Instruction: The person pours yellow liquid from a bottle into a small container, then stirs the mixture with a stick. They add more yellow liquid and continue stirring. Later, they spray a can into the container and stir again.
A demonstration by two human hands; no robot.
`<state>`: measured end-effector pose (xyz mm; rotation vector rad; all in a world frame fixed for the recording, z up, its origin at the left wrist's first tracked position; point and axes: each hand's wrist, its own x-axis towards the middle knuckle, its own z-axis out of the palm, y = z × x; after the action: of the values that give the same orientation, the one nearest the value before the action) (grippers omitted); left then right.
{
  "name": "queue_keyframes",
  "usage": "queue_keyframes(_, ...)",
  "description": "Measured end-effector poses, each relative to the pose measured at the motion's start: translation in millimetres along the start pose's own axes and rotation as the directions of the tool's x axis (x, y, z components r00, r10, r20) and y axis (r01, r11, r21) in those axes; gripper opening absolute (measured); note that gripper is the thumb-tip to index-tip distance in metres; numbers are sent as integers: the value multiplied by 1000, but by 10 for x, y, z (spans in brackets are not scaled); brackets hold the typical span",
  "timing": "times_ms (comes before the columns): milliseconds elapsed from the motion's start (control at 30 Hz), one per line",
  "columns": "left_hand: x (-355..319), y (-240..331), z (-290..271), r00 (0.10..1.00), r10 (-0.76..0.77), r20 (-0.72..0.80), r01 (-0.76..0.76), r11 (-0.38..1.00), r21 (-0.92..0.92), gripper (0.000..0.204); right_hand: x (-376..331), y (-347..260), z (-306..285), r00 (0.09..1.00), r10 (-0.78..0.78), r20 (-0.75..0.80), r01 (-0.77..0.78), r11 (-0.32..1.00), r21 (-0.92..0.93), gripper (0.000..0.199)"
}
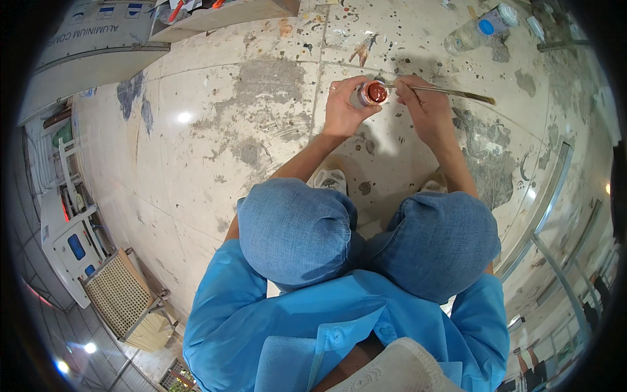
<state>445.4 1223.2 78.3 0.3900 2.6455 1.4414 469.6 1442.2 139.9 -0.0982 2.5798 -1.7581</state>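
Note:
My left hand (344,108) is wrapped round a small open jar (377,93) of dark red-brown paint, its mouth facing up. Just to the right, my right hand (427,112) pinches a long thin paintbrush (460,93) between thumb and fingers. The brush lies nearly level: its dark bristles point away to the right, and its handle end reaches the jar's rim. Whether that end touches the paint I cannot tell. Both hands are held out past my bent, denim-covered knees, above the floor.
Pale floor tiles (196,137) carry dark stains and scraped patches. Clear plastic bottles (462,39) are at the far right. A large box (98,32) and a wooden tray (222,16) stand far left. A woven chair (119,287) is at left, a metal frame (554,189) at right.

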Motion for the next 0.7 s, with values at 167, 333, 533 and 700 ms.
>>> queue_keyframes(167, -18, 3, 10, 1000, -19, 3, 19, 1000, -16, 64, -2, -57, 10, 994, 108, 15, -109, 988, 106, 28)
queue_keyframes(333, -30, 0, 17, 999, -43, 21, 44, 999, -25, 64, -16, -80, 5, 985, 166, 54, -171, 981, 97, 27)
queue_keyframes(533, -7, -12, 13, 998, -47, 31, 48, 998, -34, 64, -15, -12, 20, 987, 162, 22, -163, 976, 145, 28)
queue_keyframes(700, -20, 1, -18, 998, -63, 1, 63, 998, -24, 65, -62, -54, -54, 992, 69, -108, -48, 983, 179, 26)
